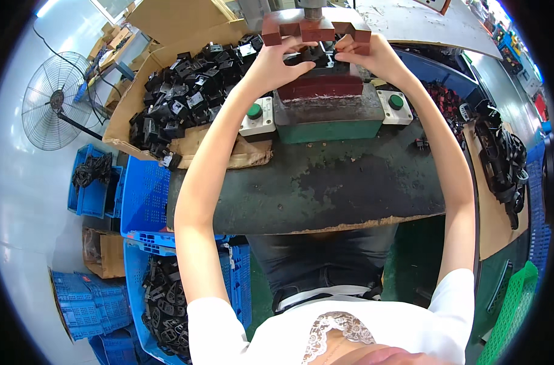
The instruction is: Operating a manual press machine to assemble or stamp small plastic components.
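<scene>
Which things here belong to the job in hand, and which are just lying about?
Likely in the job:
left hand and right hand, at small black parts
dark red upper block
dark red lower block
green button at the left

Likely just lying about:
fan
stacked blue crates
green crate

A single head-worn fisheye camera looks steeply down and forward over the bench point(362, 188), from near behind its near edge, the wearer's chest point(271, 340) showing at the bottom.
</scene>
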Available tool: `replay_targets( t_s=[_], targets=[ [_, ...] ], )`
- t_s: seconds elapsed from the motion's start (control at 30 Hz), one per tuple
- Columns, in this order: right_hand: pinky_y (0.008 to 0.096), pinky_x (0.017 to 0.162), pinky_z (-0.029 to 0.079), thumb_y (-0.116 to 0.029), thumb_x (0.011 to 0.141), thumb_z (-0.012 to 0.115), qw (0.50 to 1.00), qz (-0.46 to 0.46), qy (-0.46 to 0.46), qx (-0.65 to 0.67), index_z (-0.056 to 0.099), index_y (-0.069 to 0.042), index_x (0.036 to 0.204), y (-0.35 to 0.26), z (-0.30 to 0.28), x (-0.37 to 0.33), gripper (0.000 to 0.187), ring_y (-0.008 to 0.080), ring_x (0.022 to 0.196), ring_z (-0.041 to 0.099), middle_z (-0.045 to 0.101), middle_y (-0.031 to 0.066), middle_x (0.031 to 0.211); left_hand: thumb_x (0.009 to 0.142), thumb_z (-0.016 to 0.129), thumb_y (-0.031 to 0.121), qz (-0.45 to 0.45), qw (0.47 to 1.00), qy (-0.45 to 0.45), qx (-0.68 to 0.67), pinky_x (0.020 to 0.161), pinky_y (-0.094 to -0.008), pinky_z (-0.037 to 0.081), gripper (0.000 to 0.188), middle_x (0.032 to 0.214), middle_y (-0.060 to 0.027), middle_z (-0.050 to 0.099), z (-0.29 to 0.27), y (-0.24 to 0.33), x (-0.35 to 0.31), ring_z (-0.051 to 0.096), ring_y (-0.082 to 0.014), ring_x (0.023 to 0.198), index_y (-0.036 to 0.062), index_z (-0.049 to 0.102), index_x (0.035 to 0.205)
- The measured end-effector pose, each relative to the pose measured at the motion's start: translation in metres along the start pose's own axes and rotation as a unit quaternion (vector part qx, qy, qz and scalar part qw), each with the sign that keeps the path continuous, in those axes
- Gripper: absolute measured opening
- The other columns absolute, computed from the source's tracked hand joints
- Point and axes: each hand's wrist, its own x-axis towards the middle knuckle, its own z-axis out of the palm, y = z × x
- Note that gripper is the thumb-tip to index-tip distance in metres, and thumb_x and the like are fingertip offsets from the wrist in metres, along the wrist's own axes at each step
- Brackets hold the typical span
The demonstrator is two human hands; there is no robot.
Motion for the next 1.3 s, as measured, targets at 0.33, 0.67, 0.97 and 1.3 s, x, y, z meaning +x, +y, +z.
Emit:
replay_targets(
  t_s=[0.33,0.67,0.97,1.3],
  targets=[
    [0.0262,0.077,0.051,-0.010,0.081,0.069,1.000,-0.016,-0.001,-0.005,0.063,0.001,0.100,0.003,0.000,0.001,0.022,0.0112,0.080,0.065,0.069,0.0061,0.083,0.077,0.072,0.014,0.035,0.997,0.059,-0.039,0.081,-0.0284,0.048,0.035,0.098,-0.0060,0.065,0.004,0.001,-0.002,0.063,-0.0174,0.096,0.0133,0.065,0.111],
    [0.0249,0.078,0.049,-0.010,0.084,0.066,1.000,0.013,0.026,0.001,0.064,0.000,0.100,-0.010,-0.003,-0.004,0.019,0.0082,0.080,0.061,0.066,0.0031,0.086,0.077,0.072,0.014,0.050,0.998,0.032,0.018,0.082,-0.0288,0.048,0.031,0.101,-0.0061,0.064,0.002,0.001,-0.001,0.063,-0.0185,0.094,0.0102,0.065,0.107],
    [0.0270,0.079,0.052,-0.011,0.082,0.068,1.000,-0.012,0.002,-0.010,0.064,0.002,0.099,-0.006,-0.002,-0.003,0.022,0.0119,0.082,0.065,0.069,0.0072,0.084,0.079,0.071,0.025,0.087,0.996,-0.007,0.020,0.081,-0.0323,0.048,0.031,0.097,-0.0126,0.066,0.003,0.001,-0.001,0.063,-0.0285,0.090,0.0049,0.064,0.102],
    [0.0267,0.082,0.051,-0.006,0.082,0.067,0.998,-0.054,-0.011,-0.020,0.065,0.002,0.092,0.001,0.003,-0.003,0.013,0.0115,0.083,0.063,0.067,0.0054,0.092,0.081,0.067,0.014,0.040,0.996,0.073,0.021,0.076,-0.0296,0.048,0.024,0.096,-0.0107,0.065,-0.028,0.003,-0.041,0.062,-0.0235,0.084,0.0030,0.064,0.102]
  ],
)
